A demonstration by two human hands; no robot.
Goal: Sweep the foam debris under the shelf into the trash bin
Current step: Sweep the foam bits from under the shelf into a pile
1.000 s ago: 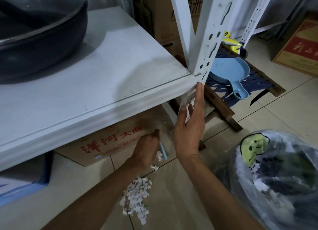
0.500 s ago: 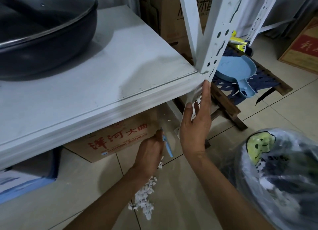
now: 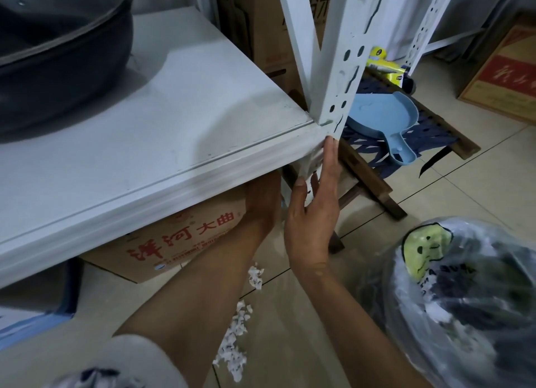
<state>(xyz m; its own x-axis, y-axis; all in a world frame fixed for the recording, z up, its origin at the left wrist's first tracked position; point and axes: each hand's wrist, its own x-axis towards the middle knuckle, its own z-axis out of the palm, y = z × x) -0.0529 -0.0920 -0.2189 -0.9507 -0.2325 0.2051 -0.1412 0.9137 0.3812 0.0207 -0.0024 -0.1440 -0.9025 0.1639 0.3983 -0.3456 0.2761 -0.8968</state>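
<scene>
White foam debris (image 3: 235, 334) lies in a loose trail on the tiled floor (image 3: 290, 344), running from beside the person's left forearm toward the gap under the white metal shelf (image 3: 162, 120). A smaller clump sits nearer the shelf edge, and more may lie further under, out of sight. The trash bin (image 3: 464, 306), lined with a clear plastic bag, stands at the lower right, well apart from the trail.

The left hand (image 3: 262, 202) reaches under the shelf edge, between the printed cardboard box (image 3: 185, 239) and the shelf's corner post (image 3: 339, 68). Its fingers are hidden by the shelf lip, so whether it grips a brush or anything else cannot be told. The right hand (image 3: 314, 213) is open with fingers spread and extended, holding nothing, its fingertips resting against the bottom of the post as a brace.

The step in hand appears to be drawing scraps out from the back of the gap. To do it well, the left hand should pull low and flat along the tiles in one steady stroke toward the existing trail, since light foam scatters with quick flicks. Gathering everything into one heap first would save trips. A blue dustpan (image 3: 380, 120) lies on the wooden rack (image 3: 374, 181) just beyond the post, within reach for the transfer to the bin.
</scene>
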